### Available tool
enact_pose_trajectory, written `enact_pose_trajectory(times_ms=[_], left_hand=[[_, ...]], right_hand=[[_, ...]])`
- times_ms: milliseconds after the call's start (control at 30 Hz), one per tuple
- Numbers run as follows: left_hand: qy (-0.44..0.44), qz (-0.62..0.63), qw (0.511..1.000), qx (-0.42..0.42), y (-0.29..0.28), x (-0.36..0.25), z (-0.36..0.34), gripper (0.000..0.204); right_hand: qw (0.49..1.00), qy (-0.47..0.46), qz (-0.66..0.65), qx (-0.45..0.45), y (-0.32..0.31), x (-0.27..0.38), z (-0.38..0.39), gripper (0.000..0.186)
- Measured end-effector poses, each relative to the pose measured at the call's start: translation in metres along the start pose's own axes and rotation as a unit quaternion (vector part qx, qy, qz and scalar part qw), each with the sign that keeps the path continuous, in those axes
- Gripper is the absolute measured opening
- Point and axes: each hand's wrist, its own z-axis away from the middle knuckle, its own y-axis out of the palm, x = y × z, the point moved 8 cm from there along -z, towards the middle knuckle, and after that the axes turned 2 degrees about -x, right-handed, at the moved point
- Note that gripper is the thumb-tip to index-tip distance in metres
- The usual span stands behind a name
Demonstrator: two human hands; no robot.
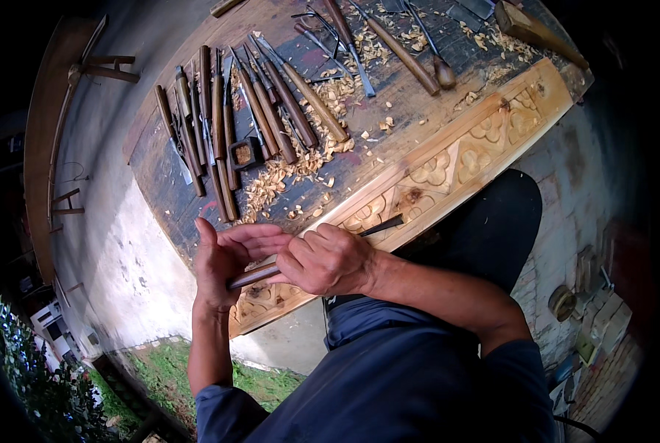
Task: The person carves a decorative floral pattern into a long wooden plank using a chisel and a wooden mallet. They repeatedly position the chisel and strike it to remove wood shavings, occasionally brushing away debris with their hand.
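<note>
My right hand (328, 258) is wrapped round the wooden handle of a carving chisel (254, 276). Its dark blade points right, over the carved face of a long wooden board (459, 159). My left hand (230, 255) is open, thumb up and fingers stretched toward the right fist, with the butt of the handle at the base of its palm. Quatrefoil-like flower shapes and diagonal lines are cut along the board, which lies at the table's near edge. My hands and forearms cover part of its lower left stretch.
Several wood-handled carving tools (271, 111) lie in a row on the worn table (156, 177), among wood shavings (271, 188). A small dark square box (243, 153) sits by them. More chisels (400, 52) and a wooden mallet (536, 33) lie farther right. A long bench (49, 140) stands left.
</note>
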Motion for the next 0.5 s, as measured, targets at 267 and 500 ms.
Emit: enact_pose_trajectory(times_ms=[267, 500], left_hand=[[0.137, -0.033, 0.990, 0.014, -0.007, -0.014, -0.005, 0.122], [0.158, -0.065, 0.984, -0.047, 0.003, -0.018, 0.001, 0.116]], right_hand=[[1.000, 0.009, 0.004, 0.002, -0.004, -0.001, 0.002, 0.045], [1.000, 0.012, -0.009, -0.003, -0.003, 0.000, 0.000, 0.046]])
